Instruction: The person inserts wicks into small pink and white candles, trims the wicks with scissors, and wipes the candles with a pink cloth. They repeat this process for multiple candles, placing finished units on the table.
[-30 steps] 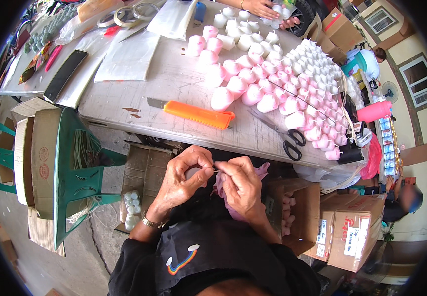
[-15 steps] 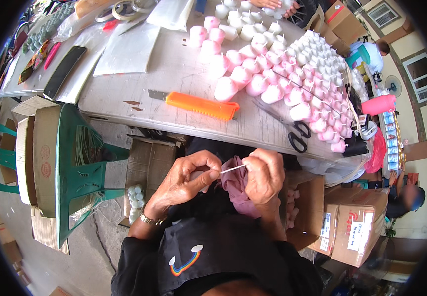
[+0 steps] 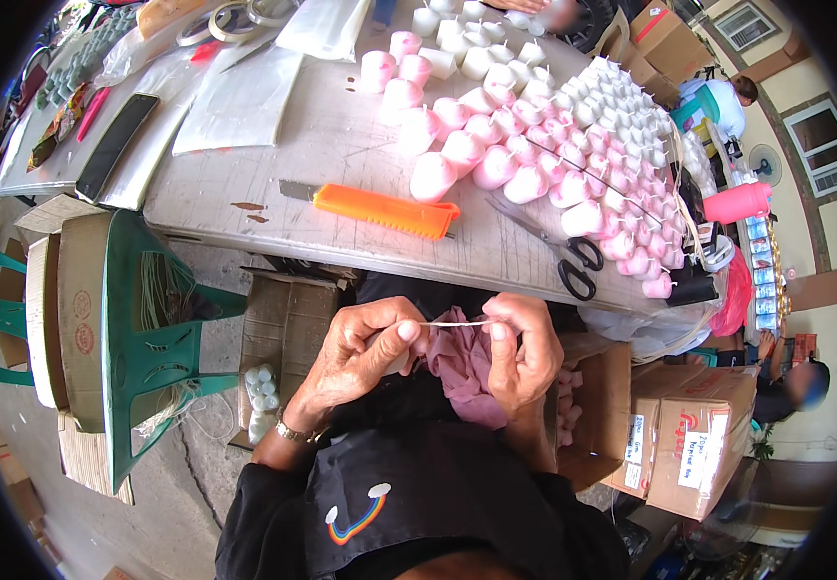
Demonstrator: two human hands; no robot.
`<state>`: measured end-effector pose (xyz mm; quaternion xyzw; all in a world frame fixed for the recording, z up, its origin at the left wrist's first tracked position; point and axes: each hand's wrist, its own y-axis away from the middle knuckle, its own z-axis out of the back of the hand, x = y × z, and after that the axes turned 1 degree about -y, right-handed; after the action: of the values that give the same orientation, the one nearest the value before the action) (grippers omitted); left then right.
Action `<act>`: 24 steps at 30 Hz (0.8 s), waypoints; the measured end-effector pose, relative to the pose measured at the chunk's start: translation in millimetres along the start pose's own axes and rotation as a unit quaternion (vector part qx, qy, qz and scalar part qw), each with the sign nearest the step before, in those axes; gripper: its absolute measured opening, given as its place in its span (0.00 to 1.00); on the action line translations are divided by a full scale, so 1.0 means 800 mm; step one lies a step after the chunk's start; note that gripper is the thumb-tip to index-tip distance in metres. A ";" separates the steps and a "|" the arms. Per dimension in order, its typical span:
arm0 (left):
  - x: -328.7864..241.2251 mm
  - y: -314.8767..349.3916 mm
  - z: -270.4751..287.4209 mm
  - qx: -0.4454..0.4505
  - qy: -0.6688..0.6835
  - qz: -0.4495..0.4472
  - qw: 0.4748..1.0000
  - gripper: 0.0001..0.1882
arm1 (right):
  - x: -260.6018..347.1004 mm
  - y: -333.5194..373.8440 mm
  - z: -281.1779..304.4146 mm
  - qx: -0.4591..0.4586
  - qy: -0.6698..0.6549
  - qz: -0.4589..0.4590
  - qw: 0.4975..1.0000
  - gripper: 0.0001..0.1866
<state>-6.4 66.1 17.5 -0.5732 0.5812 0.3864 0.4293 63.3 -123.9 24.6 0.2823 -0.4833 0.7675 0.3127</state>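
Observation:
Over my lap, my left hand (image 3: pixel 360 350) is closed around a small pale candle (image 3: pixel 398 364), mostly hidden by the fingers. A thin white wick (image 3: pixel 455 324) stretches nearly level from the left thumb and forefinger to my right hand (image 3: pixel 523 350), which pinches its other end. Below the wick lies a crumpled pink cloth (image 3: pixel 464 372). On the table (image 3: pixel 273 227) ahead stand many pink candles (image 3: pixel 496 166) with upright wicks, and white candles (image 3: pixel 612 97) behind them. An orange box cutter (image 3: pixel 384 211) and black-handled scissors (image 3: pixel 578 266) lie near the table's front edge.
Clear plastic bags (image 3: pixel 239 101) and a black phone (image 3: pixel 118 145) lie at the table's left. A green plastic chair (image 3: pixel 162 338) holding cardboard stands left of me. Cardboard boxes (image 3: pixel 675 435) sit at the right. Another person's hand (image 3: pixel 525 5) shows at the far edge.
My right hand has turned so its thumb faces up, and the wick now runs nearly level instead of slanting. The left hand still grips the candle. The view has shifted slightly.

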 end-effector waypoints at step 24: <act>0.020 -0.027 -0.024 -0.041 0.228 0.014 0.973 0.21 | 0.016 -0.012 -0.008 0.027 -0.150 -0.031 0.988 0.17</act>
<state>14.3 42.2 9.9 -0.6548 0.6554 0.2751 0.2567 61.5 -112.4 36.8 0.4172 -0.4949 0.7191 0.2528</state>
